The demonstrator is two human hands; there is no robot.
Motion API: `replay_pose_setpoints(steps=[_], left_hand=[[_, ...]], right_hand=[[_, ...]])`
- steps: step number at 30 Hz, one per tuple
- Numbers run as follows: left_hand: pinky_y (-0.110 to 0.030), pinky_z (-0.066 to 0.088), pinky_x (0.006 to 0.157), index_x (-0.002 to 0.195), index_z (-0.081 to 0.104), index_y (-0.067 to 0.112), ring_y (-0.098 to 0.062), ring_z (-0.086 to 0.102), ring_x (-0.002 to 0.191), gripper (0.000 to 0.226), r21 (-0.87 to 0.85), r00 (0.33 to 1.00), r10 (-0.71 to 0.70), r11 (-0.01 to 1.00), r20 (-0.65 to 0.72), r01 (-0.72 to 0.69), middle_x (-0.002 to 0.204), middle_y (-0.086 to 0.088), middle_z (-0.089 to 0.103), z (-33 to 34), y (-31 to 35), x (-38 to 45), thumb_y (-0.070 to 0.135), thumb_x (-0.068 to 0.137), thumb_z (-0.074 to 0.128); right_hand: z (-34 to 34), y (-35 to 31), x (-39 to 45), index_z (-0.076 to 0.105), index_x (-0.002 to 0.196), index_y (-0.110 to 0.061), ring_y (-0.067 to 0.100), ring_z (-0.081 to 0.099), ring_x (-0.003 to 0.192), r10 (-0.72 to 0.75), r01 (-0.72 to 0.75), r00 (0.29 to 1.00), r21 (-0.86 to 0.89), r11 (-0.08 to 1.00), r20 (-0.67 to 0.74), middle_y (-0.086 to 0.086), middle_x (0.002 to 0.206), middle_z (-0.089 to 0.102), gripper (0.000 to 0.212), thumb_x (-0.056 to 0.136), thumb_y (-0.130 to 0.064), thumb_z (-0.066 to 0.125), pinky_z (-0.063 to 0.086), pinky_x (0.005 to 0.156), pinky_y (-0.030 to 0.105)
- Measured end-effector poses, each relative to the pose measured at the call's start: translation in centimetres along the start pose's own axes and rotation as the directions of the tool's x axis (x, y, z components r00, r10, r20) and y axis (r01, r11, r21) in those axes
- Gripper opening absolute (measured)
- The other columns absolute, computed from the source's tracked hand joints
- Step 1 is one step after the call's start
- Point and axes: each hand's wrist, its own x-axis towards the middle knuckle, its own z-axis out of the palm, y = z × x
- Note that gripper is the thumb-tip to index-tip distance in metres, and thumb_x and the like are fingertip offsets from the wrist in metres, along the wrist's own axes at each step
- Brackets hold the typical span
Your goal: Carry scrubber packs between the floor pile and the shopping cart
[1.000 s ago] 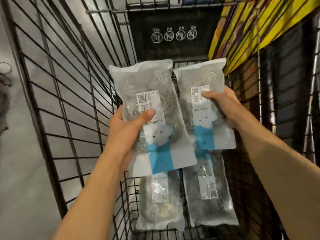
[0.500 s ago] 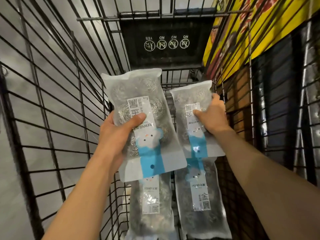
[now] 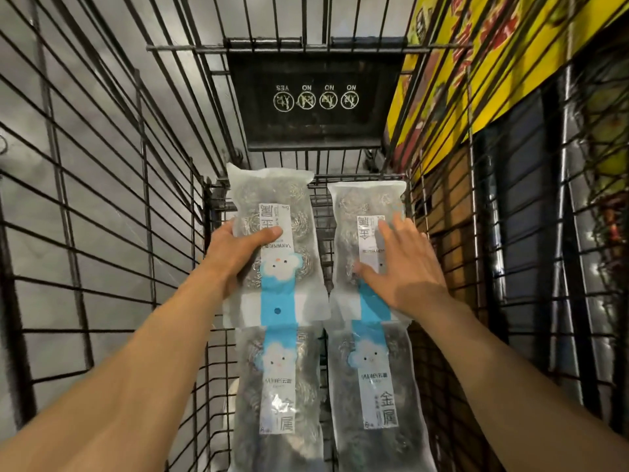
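Note:
Inside a black wire shopping cart (image 3: 112,206), my left hand (image 3: 235,253) grips a clear packet of steel scourers (image 3: 282,267) with a white and blue label, thumb across its front. My right hand (image 3: 405,267) lies with spread straight fingers on a second like packet (image 3: 360,212), which sits flat at the far right of the cart floor. Two more such packets lie nearer to me, one on the left (image 3: 275,396) and one on the right (image 3: 374,396), their far ends under the first two.
A black plastic flap with four round white icons (image 3: 316,97) closes the cart's far end. Beyond the right wire wall hangs a yellow and red banner (image 3: 476,59) over dark shelving. Grey floor shows through the left wall.
Both hands moved forward and down toward the cart's far end. My right hand let go of its packet, which now lies flat, and spread its fingers over it. The left still holds its packet.

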Motion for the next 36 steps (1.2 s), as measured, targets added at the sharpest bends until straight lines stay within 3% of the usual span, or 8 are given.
replay_pose_setpoints(steps=[4,6,9,12,18,28,31,36], left_hand=[[-0.052,0.061,0.090,0.115,0.065,0.015,-0.028,0.078,0.094,0.047,0.242,0.999,0.041,0.969,-0.002,-0.039,0.103,-0.006,0.080,0.3,-1.2,2.3,0.020,0.075,0.090],[-0.048,0.057,0.096,0.115,0.058,0.017,-0.026,0.073,0.102,0.051,0.493,0.986,0.150,0.865,-0.075,-0.094,0.111,-0.003,0.075,0.6,-1.6,2.8,0.029,0.077,0.089],[-0.046,0.049,0.104,0.139,0.044,0.016,-0.029,0.057,0.120,0.073,0.828,0.919,0.390,0.535,-0.061,-0.172,0.132,-0.009,0.057,1.1,-1.3,2.3,0.034,0.081,0.085],[-0.050,0.039,0.116,0.157,0.031,0.017,-0.032,0.044,0.139,0.081,0.953,0.892,0.428,0.184,0.144,-0.242,0.154,-0.011,0.043,1.1,0.1,0.7,0.043,0.092,0.071],[-0.047,0.031,0.122,0.160,0.027,0.020,-0.029,0.035,0.149,0.076,0.900,0.853,0.313,-0.007,0.417,-0.437,0.163,-0.008,0.037,0.3,4.1,-7.5,0.050,0.098,0.058],[-0.048,0.024,0.123,0.163,0.023,0.017,-0.033,0.029,0.153,0.104,0.844,0.653,0.549,-0.220,0.521,-0.489,0.169,-0.013,0.024,-4.1,13.5,-29.8,0.080,0.080,0.017],[-0.043,0.018,0.127,0.165,0.007,0.018,-0.030,0.017,0.157,0.103,0.791,0.623,0.501,-0.260,0.601,-0.554,0.172,-0.010,0.008,-4.5,15.4,-33.6,0.082,0.086,0.025],[-0.042,0.016,0.127,0.165,0.002,0.019,-0.029,0.013,0.158,0.098,0.540,0.404,0.366,-0.447,0.838,-0.713,0.173,-0.008,0.002,-3.3,15.6,-38.6,0.074,0.095,0.043]], right_hand=[[-0.1,0.1,0.1,-0.003,0.164,-0.022,0.022,-0.011,0.159,-0.018,0.018,1.000,-0.019,1.000,0.003,0.002,0.172,-0.011,0.094,0.096,-0.073,0.037,-0.005,0.128,0.042],[-0.2,0.1,0.2,-0.002,0.164,-0.021,0.024,-0.009,0.159,-0.035,0.035,0.999,-0.036,0.999,-0.012,0.003,0.173,-0.008,0.095,0.095,-0.074,0.037,-0.002,0.129,0.044],[-0.3,-0.1,0.5,0.004,0.164,-0.020,0.026,-0.002,0.159,-0.063,0.060,0.997,-0.067,0.996,-0.034,0.006,0.173,-0.001,0.095,0.095,-0.074,0.039,0.006,0.129,0.047],[-0.7,-0.8,0.2,0.010,0.164,-0.018,0.030,0.005,0.159,-0.066,0.064,0.997,-0.077,0.995,-0.027,0.010,0.172,0.007,0.096,0.093,-0.077,0.036,0.013,0.128,0.048],[-5.8,-3.3,-3.5,0.015,0.163,-0.019,0.030,0.007,0.158,-0.051,0.051,0.999,0.053,0.997,-0.002,0.011,0.171,0.010,0.100,0.088,-0.082,0.034,0.012,0.128,0.048],[-23.0,-7.6,-22.9,0.026,0.162,-0.016,0.031,0.013,0.158,-0.012,0.037,0.971,0.098,0.995,-0.238,0.014,0.170,0.017,0.111,0.077,-0.087,0.026,0.016,0.127,0.048],[-23.4,-9.2,-29.0,0.028,0.161,-0.016,0.033,0.016,0.157,0.058,-0.034,0.949,0.083,0.996,-0.311,0.015,0.169,0.020,0.109,0.078,-0.087,0.025,0.017,0.127,0.049],[-22.1,-11.6,-38.7,0.024,0.163,-0.019,0.034,0.017,0.157,0.287,-0.248,0.886,0.150,0.957,-0.364,0.015,0.169,0.020,0.132,0.062,-0.100,-0.005,0.015,0.127,0.049]])
